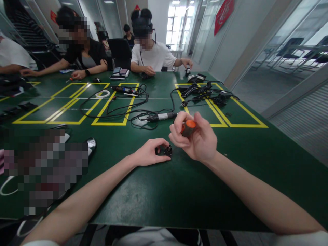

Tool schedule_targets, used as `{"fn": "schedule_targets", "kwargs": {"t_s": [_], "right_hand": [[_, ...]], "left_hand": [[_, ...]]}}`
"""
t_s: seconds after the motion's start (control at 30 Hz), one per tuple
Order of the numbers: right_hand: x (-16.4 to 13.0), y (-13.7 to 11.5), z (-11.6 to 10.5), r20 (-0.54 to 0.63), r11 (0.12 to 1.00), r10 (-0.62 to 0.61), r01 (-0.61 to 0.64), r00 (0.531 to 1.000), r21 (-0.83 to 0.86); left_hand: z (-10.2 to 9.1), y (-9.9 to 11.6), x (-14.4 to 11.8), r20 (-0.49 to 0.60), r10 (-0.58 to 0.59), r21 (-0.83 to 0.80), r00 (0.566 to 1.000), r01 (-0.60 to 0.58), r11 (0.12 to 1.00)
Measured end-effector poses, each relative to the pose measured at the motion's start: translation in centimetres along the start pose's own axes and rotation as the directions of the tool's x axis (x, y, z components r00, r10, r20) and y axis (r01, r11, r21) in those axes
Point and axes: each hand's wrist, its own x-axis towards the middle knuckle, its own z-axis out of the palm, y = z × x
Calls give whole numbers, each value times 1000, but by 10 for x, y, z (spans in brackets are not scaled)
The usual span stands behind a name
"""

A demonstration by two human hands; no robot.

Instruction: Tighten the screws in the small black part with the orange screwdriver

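Note:
My left hand [151,152] rests low over the green table, its thumb and fingers closed around a small black part [168,150]. A short round post stands up from that part; the fingers cover the rest of it. To the right and a little higher, my right hand [196,136] is raised off the table. Its fingers wrap a screwdriver [189,127] by the thick grey handle, whose orange end faces me. The screwdriver's shaft is hidden from view. The two hands are close together but apart.
Beyond my hands lies a grey-and-black corded tool [161,117] with looping cables. Black cables and adapters [197,90] are heaped at the back right. Yellow tape [110,123] marks boxes on the green table [133,205]. Two people work across from me; blurred items lie left.

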Motion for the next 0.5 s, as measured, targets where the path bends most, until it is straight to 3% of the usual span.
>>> {"fn": "schedule_targets", "kwargs": {"t_s": [0.23,0.5], "right_hand": [[-1,-1,0,-16,1000,2,-3,1000,-31],[-1,-1,0,20,998,56,-56,998,-8]], "left_hand": [[1,-2,1,-7,-2,-16,1000,2,1000],[-7,-13,6,64,-121,-345,991,136,929]]}}
